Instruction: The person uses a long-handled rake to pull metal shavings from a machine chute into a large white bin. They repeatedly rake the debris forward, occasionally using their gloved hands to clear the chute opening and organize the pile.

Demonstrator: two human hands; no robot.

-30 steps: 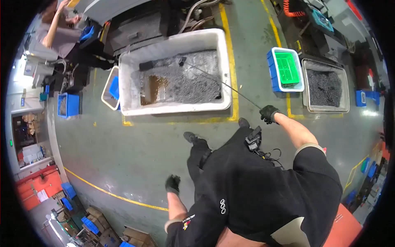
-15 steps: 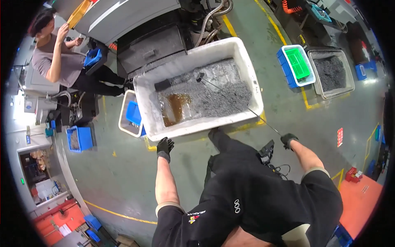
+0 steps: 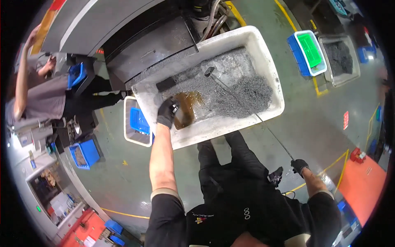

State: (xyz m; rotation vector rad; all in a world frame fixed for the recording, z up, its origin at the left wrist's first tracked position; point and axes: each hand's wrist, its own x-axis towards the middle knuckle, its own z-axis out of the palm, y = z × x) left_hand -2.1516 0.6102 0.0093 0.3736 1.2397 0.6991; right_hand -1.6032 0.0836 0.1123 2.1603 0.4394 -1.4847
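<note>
My right hand (image 3: 299, 166), in a black glove, is closed round the end of a long thin metal rod, a scraper (image 3: 263, 121). Its small dark block-like head (image 3: 210, 71) lies in a big white tub (image 3: 269, 61). Grey metal shavings (image 3: 251, 96) are heaped on the tub's right side, with a brown liquid patch (image 3: 185, 113) on the left. My gloved left hand (image 3: 167, 112) is over the tub's near-left corner, beside that patch. Its fingers look bent, but their tips are unclear. A dark block (image 3: 166, 84) rests at the inner left wall.
A white bin (image 3: 127, 123) with a blue basket (image 3: 140, 120) stands left of the tub. Behind is a grey machine (image 3: 156, 45); a co-worker (image 3: 43, 94) stands far left. Bins with a green basket (image 3: 309, 50) and shavings (image 3: 339, 57) are at right.
My left hand has moved forward from outside the tub's near edge to over its inside. My right hand still grips the scraper and sits lower in the view. The whole view has shifted.
</note>
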